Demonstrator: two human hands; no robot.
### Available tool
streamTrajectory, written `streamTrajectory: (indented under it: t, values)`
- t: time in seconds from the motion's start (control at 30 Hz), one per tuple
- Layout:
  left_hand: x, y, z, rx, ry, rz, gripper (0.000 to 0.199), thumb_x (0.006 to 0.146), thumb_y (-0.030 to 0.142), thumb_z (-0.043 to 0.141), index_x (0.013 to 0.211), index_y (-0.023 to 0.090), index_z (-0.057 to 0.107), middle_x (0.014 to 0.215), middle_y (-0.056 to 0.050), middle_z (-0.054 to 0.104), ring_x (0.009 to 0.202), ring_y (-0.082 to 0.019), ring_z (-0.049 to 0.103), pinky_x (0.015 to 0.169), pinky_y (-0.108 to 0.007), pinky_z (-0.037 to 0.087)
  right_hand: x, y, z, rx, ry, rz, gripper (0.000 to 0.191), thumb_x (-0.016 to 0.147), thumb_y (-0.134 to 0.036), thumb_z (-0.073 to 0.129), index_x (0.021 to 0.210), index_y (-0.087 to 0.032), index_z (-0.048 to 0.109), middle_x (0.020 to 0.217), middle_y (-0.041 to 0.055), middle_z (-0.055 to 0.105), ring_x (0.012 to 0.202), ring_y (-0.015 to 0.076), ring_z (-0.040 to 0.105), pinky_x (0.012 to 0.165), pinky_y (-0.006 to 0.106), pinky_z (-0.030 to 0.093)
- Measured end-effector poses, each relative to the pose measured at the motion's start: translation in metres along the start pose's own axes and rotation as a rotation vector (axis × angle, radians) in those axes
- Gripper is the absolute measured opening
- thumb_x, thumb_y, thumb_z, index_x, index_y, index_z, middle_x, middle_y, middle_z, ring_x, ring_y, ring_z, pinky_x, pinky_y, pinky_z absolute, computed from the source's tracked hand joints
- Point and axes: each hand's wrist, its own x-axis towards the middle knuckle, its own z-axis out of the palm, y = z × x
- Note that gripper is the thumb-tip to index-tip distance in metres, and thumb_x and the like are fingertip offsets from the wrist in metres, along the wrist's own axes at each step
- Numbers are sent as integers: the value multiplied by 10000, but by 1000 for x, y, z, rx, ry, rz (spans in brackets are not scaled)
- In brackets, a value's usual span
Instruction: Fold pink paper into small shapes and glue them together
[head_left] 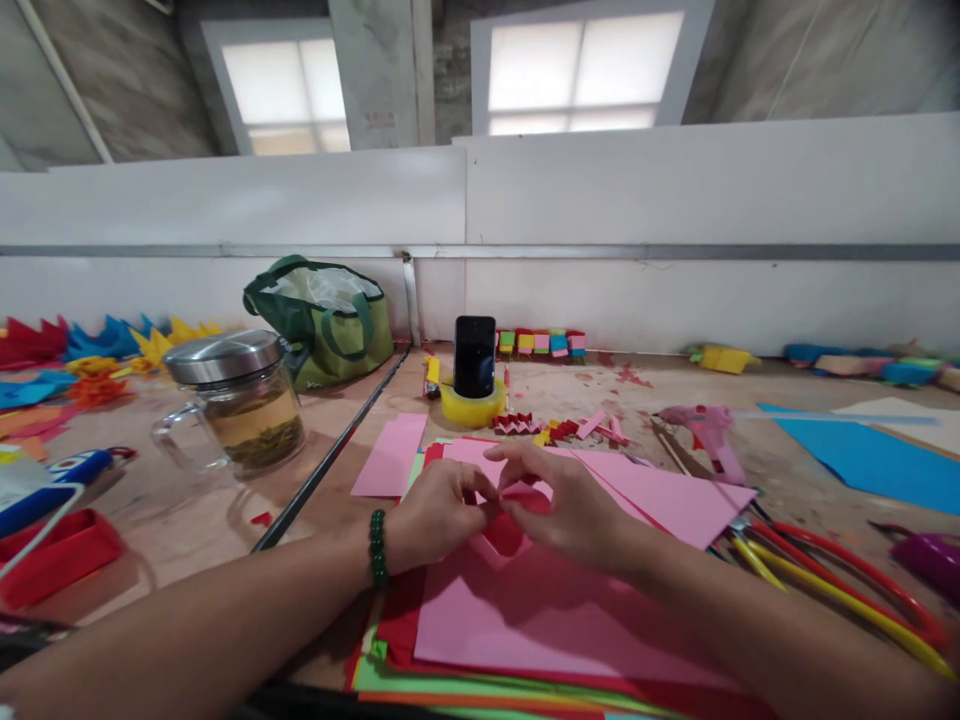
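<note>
Item 1: red paper piece (505, 537), small, between the 2 hands, above the pink sheet (555, 620) topping a stack of coloured paper. Contact with that sheet: cannot tell.

Left hand (439, 512): thumb and index finger pinching the piece's upper edge; green bead bracelet (379, 548) at the wrist.

Right hand (566, 505): fingers curled, tips close to the piece; whether they grip it, cannot tell.

Beyond the stack: folded red strip (517, 424); yellow tape roll (471, 405), bearing 1 phone (475, 352), upright, screen dark; row of coloured paper blocks (541, 344) near the wall.

Right side: pink glue gun (709, 432); blue sheet (870, 462); red and yellow handles (832, 575) beside the right forearm.

Left side: glass mug (259, 425), steel-lidded, holding leaves in amber liquid; green bag (352, 335) behind it.
</note>
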Motion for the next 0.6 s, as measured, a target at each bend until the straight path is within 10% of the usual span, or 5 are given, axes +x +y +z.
streamTrajectory:
  t: [0.17, 0.33, 0.6]
  values:
    - [0, -5, 3, 29, 0, 65, 140, 692, 182, 574, 664, 147, 706, 649, -30, 663, 581, -130, 552, 524, -212, 406, 0, -10, 3, 160, 146, -98, 333, 796, -88, 577, 1104, -211, 556, 763, -19, 639, 683, 112, 618, 686, 247, 511]
    - [9, 1, -6, 47, 139, 60, 99, 643, 89, 539, 628, 138, 624, 594, 2, 605, 561, -109, 510, 520, -200, 382, 11, -1, -13, 268, 452, 156, 127, 848, -285, 591, 932, -194, 565, 764, -8, 588, 686, 114, 562, 620, 230, 470]
    - [11, 4, -11, 70, 218, 143, 56, 666, 120, 528, 625, 157, 519, 616, 19, 545, 588, -105, 464, 555, -214, 366, 16, -4, -5, 314, 11, 622, 115, 713, -253, 613, 783, -176, 564, 538, -42, 548, 460, 100, 462, 433, 213, 338]
